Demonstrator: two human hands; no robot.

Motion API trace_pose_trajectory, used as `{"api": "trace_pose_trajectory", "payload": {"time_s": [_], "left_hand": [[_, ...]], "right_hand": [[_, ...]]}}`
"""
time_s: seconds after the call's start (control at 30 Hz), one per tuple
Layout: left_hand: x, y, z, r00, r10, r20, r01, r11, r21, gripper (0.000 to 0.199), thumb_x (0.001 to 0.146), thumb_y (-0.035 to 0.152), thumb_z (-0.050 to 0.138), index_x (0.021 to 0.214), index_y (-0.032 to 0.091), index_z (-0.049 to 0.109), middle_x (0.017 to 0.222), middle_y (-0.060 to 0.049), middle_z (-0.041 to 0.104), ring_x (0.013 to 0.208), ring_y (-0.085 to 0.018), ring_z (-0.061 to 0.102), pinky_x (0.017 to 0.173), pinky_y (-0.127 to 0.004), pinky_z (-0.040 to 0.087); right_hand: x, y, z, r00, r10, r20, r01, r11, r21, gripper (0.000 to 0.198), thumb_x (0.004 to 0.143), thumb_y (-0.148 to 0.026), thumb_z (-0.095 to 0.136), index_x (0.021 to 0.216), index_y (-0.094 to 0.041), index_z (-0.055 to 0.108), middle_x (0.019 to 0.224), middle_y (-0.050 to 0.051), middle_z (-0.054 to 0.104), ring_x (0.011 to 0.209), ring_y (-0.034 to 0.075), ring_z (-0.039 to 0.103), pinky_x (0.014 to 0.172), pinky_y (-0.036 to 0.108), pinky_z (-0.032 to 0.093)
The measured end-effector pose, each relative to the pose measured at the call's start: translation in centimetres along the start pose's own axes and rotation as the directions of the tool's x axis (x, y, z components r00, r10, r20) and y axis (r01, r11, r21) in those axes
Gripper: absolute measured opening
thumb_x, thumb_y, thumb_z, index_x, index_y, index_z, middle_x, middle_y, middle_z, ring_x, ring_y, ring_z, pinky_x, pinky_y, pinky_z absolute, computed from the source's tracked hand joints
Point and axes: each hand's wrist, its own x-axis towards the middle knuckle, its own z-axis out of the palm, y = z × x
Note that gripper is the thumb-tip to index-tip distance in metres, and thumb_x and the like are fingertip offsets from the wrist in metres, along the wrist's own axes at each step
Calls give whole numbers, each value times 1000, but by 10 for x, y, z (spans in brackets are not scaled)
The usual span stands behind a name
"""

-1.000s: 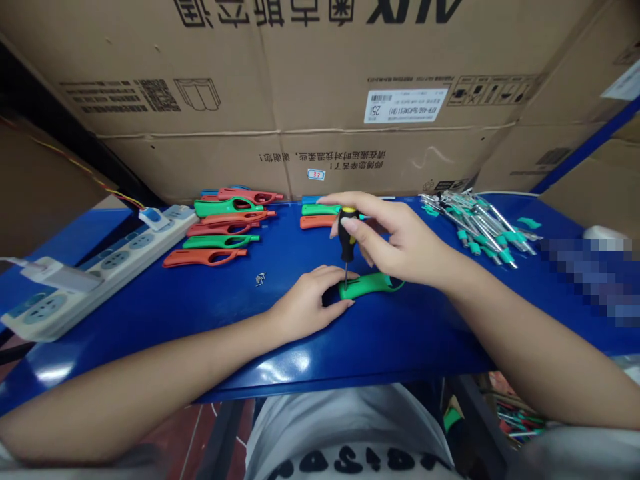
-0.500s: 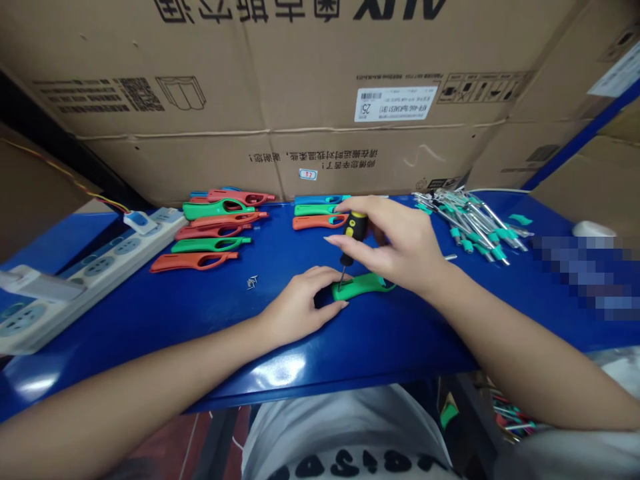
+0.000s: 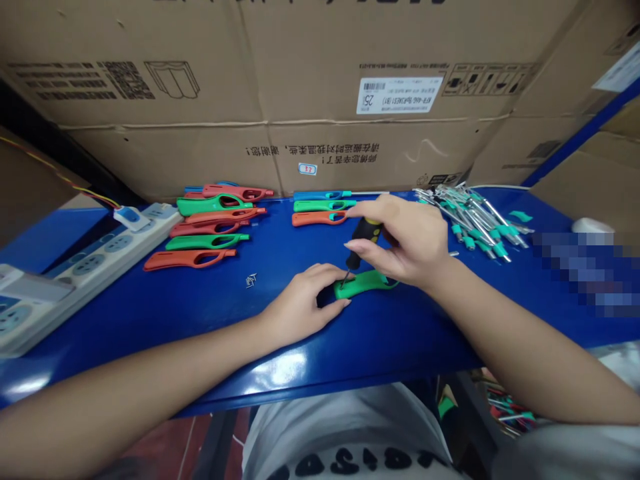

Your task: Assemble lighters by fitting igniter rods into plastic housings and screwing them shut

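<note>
My right hand [image 3: 407,237] is closed around a black and yellow screwdriver [image 3: 367,230], its shaft slanting down to the left. The tip meets the handle end of a green lighter [image 3: 367,285] that lies flat on the blue table [image 3: 200,360]. Thumb and fingers of my left hand [image 3: 305,303] grip that same end from both sides. The lighter's trigger end is partly hidden under my right hand. Left of my left hand lies a small heap of screws [image 3: 251,280].
Orange, green and red lighter bodies [image 3: 200,242] are stacked at the left, beside a power strip [image 3: 100,267]. Behind my hands lie three lighters [image 3: 317,219], blue, green and orange. Metal lighter tubes [image 3: 480,227] pile up at the right. A cardboard box [image 3: 300,87] stands behind.
The screwdriver now leans further to the right, and my right hand has turned and shifted slightly right with it. My left hand still grips the lighter. The view has shifted a little.
</note>
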Motion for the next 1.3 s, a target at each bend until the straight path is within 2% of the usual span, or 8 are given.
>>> {"api": "trace_pose_trajectory", "payload": {"time_s": [0.2, 0.4, 0.57, 0.63, 0.8, 1.0, 1.17, 1.3], "left_hand": [[1, 1, -1, 1000, -14, 23, 14, 1000, -13, 28, 89, 17, 70, 117, 18, 67, 115, -7, 72, 110, -23, 65, 101, -41, 50], [0, 1, 0, 1000, 11, 11, -11, 1000, 8, 28, 89, 18, 69, 117, 18, 66, 117, -8, 71, 112, -24, 64, 101, -42, 50], [0, 1, -1, 1000, -7, 26, 7, 1000, -2, 32, 89, 17, 69, 120, 18, 64, 116, -7, 71, 109, -23, 64, 100, -41, 51], [0, 0, -1, 999, -8, 35, 8, 1000, 1, 32, 89, 17, 70, 120, 18, 64, 117, -7, 71, 110, -23, 64, 100, -41, 50], [-1, -2, -1, 1000, 18, 18, -19, 1000, 23, 32, 90, 19, 71, 121, 18, 64, 122, -8, 71, 114, -23, 64, 104, -41, 49], [-1, -1, -2, 999, 18, 45, -19, 1000, 10, 31, 90, 19, 70, 121, 18, 65, 119, -7, 71, 113, -22, 65, 103, -40, 50], [-2, -4, 0, 999, 38, 12, -39, 999, 29, 31, 90, 22, 71, 120, 18, 64, 121, -8, 71, 114, -24, 65, 103, -42, 50], [-2, -3, -1, 999, 32, 21, -32, 999, 29, 30, 90, 22, 71, 119, 19, 65, 118, -8, 72, 111, -23, 65, 101, -41, 51]], "right_hand": [[1, -5, 11, 997, 62, 35, -71, 908, 413, 40, 107, -40, 36, 134, -19, 57, 107, 7, 72, 78, 13, 68, 67, 27, 58], [-3, 3, 17, 985, 50, -165, -28, 991, 130, 34, 91, -50, 66, 106, -20, 68, 101, 8, 74, 86, 20, 71, 80, 33, 59], [-3, 0, 14, 991, 76, 111, -111, 928, 355, 42, 108, -37, 31, 144, -21, 45, 116, 9, 71, 75, 13, 69, 71, 29, 59], [-3, 1, 14, 987, 78, 143, -130, 906, 402, 41, 108, -37, 35, 144, -21, 45, 117, 9, 71, 73, 12, 68, 67, 27, 59], [-7, 6, 15, 992, 5, -124, 18, 983, 184, 37, 90, -49, 68, 114, -20, 66, 105, 9, 73, 85, 21, 71, 76, 34, 60], [-5, -1, 14, 996, 51, 72, -74, 927, 367, 42, 108, -37, 32, 144, -21, 48, 118, 9, 70, 90, 16, 71, 78, 33, 61], [-10, 7, 16, 964, -121, -235, 155, 979, 132, 27, 90, -41, 70, 110, -22, 67, 93, 6, 75, 79, 19, 71, 74, 33, 60], [-10, 5, 14, 983, -114, -142, 141, 969, 202, 36, 103, -42, 46, 128, -22, 62, 105, 8, 74, 88, 21, 72, 81, 37, 60]]}}
